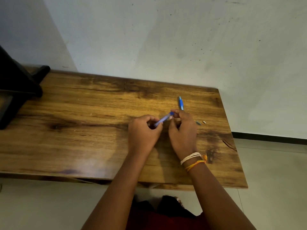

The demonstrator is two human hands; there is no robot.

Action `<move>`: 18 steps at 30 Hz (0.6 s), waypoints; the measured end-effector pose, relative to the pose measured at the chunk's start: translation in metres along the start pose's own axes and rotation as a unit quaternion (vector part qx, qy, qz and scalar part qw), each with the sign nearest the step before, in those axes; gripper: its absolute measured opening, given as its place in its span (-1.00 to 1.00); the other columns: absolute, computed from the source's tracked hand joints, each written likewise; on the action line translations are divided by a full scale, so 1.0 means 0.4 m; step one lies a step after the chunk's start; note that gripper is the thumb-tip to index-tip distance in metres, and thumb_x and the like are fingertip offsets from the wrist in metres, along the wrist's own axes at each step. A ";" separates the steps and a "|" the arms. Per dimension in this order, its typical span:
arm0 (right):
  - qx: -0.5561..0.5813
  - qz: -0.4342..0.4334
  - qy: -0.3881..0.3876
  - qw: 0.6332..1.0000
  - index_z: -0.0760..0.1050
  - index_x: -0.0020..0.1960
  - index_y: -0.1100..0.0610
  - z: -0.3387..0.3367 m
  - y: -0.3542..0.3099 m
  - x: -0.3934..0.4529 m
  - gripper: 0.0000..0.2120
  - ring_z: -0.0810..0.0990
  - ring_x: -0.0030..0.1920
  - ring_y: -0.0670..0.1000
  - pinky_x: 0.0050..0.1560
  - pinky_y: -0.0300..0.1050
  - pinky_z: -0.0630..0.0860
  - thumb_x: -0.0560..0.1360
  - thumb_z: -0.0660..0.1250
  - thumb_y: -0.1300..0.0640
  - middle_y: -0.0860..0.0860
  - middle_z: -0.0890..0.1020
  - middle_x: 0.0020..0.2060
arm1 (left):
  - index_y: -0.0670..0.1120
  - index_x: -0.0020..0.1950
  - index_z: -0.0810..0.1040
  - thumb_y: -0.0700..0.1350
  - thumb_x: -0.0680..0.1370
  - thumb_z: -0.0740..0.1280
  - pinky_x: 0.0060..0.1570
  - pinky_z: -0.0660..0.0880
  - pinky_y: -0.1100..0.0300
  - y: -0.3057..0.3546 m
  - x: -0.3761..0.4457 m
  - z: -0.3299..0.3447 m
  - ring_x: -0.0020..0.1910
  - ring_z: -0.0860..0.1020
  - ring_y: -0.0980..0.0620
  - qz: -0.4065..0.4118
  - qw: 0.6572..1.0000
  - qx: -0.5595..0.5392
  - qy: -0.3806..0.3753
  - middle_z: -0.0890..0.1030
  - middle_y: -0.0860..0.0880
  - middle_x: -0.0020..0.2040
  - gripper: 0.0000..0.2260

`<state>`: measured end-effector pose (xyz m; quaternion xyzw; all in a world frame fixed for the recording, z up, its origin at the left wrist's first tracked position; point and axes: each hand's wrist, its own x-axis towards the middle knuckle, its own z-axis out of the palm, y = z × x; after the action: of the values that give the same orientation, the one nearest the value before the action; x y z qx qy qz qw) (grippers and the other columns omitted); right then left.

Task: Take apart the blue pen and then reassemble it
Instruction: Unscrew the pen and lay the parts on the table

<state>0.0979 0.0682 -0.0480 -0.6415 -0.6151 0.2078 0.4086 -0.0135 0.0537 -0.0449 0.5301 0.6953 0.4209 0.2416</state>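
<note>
Blue barrel (pixel 162 120) pinched by both your hands (pixel 144 130), right (pixel 181 128) at its end, braced for parts work

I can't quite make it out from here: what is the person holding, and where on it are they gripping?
A translucent blue pen barrel. The left hand grips its lower end and the right hand pinches its upper end.

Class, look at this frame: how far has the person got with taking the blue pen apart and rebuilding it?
Done: the pen is apart. A blue front section lies on the table, with two small loose parts to the right of the hands. In hand: the left hand and right hand both hold the translucent blue barrel. Left: refitting the loose pieces; whether reassembly has begun cannot be told.
</note>
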 end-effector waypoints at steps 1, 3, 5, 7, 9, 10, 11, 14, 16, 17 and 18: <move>-0.005 0.004 -0.005 1.000 0.53 0.22 0.11 0.000 0.003 0.002 -0.73 0.49 -0.05 -0.05 0.04 -0.17 0.44 0.52 0.28 0.21 0.03 0.52 0.03 | -0.04 -0.09 0.68 -0.13 0.41 0.46 -0.28 0.52 0.39 0.001 0.003 -0.003 -0.27 0.57 0.26 -0.006 1.000 -0.030 -0.004 0.60 0.15 -0.27 -0.90; 0.014 0.014 -0.002 1.000 0.54 0.20 0.10 0.004 0.010 0.005 -0.75 0.50 -0.05 -0.06 0.08 -0.11 0.48 0.53 0.29 0.18 0.01 0.52 0.03 | 0.00 -0.10 0.67 -0.17 0.42 0.46 -0.29 0.51 0.42 0.000 0.014 -0.009 -0.26 0.60 0.27 -0.039 0.994 -0.101 -0.006 0.62 0.17 -0.27 -0.89; 0.087 0.046 0.013 0.995 0.59 0.06 0.04 0.009 0.013 0.007 -0.83 0.61 -0.09 -0.01 0.02 0.04 0.58 0.51 0.31 0.20 0.02 0.63 -0.03 | 0.02 -0.11 0.65 -0.24 0.43 0.45 -0.24 0.53 0.34 -0.006 0.029 -0.015 -0.23 0.64 0.19 -0.093 0.977 -0.191 -0.005 0.66 0.10 -0.23 -0.84; 0.182 0.110 0.012 0.977 0.60 -0.07 0.03 0.009 0.010 0.013 -0.84 0.66 -0.17 0.03 -0.11 0.01 0.63 0.49 0.34 0.27 0.01 0.67 -0.15 | 0.01 -0.10 0.64 -0.28 0.45 0.42 -0.25 0.57 0.30 -0.010 0.038 -0.022 -0.20 0.67 0.05 -0.143 0.955 -0.261 -0.012 0.69 -0.04 -0.17 -0.82; 0.274 0.163 0.007 0.948 0.60 -0.09 0.13 0.005 0.000 0.018 -0.86 0.65 -0.17 0.03 -0.18 -0.15 0.61 0.46 0.38 0.34 0.05 0.67 -0.17 | -0.05 -0.07 0.62 -0.32 0.47 0.40 -0.25 0.60 0.28 -0.005 0.040 -0.029 -0.23 0.67 0.01 -0.167 0.930 -0.326 -0.019 0.68 -0.14 -0.14 -0.82; 0.320 0.185 0.000 0.929 0.60 -0.07 0.19 0.003 -0.008 0.018 -0.88 0.63 -0.15 0.03 -0.20 -0.20 0.60 0.45 0.38 0.36 0.08 0.66 -0.16 | -0.07 -0.04 0.61 -0.33 0.48 0.38 -0.23 0.62 0.26 0.000 0.039 -0.031 -0.25 0.67 0.02 -0.181 0.913 -0.366 -0.021 0.67 -0.15 -0.14 -0.82; 0.363 0.204 -0.010 0.909 0.60 -0.05 0.23 0.004 -0.014 0.017 -0.88 0.62 -0.14 0.02 -0.20 -0.24 0.60 0.45 0.38 0.38 0.10 0.65 -0.15 | -0.08 -0.01 0.59 -0.33 0.49 0.37 -0.21 0.63 0.24 0.006 0.036 -0.029 -0.28 0.66 0.05 -0.202 0.890 -0.408 -0.022 0.67 -0.15 -0.15 -0.83; 0.448 0.233 -0.047 0.862 0.59 -0.03 0.25 0.011 -0.022 0.006 -0.87 0.63 -0.17 0.01 -0.19 -0.24 0.61 0.45 0.37 0.39 0.14 0.65 -0.16 | -0.15 -0.04 0.57 -0.29 0.52 0.35 -0.20 0.62 0.24 0.021 0.026 -0.018 -0.30 0.67 0.07 -0.254 0.836 -0.485 -0.034 0.66 -0.16 -0.18 -0.93; 0.482 0.248 -0.057 0.839 0.59 -0.04 0.26 0.010 -0.023 0.002 -0.87 0.64 -0.23 -0.02 -0.18 -0.24 0.61 0.45 0.36 0.40 0.13 0.65 -0.21 | -0.19 -0.08 0.59 -0.26 0.53 0.35 -0.20 0.63 0.25 0.024 0.021 -0.012 -0.27 0.68 0.05 -0.263 0.828 -0.493 -0.039 0.68 -0.14 -0.21 -0.96; 0.495 0.254 -0.060 0.829 0.59 -0.03 0.26 0.007 -0.024 0.002 -0.86 0.64 -0.24 -0.02 -0.17 -0.24 0.61 0.44 0.36 0.40 0.13 0.65 -0.22 | -0.19 -0.07 0.59 -0.25 0.53 0.34 -0.19 0.63 0.24 0.024 0.021 -0.011 -0.26 0.68 0.05 -0.265 0.824 -0.499 -0.039 0.69 -0.13 -0.22 -0.96; 0.502 0.255 -0.062 0.824 0.59 -0.03 0.27 0.005 -0.023 0.003 -0.86 0.65 -0.25 -0.02 -0.16 -0.24 0.62 0.44 0.36 0.41 0.13 0.66 -0.23 | -0.20 -0.05 0.59 -0.25 0.54 0.33 -0.18 0.63 0.24 0.023 0.021 -0.011 -0.25 0.68 0.04 -0.267 0.822 -0.502 -0.041 0.69 -0.12 -0.21 -0.95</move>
<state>0.0910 0.0689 -0.0418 -0.4676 -0.2644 0.6240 0.5676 -0.0148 0.0610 -0.0339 0.1460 0.4916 0.6090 0.6051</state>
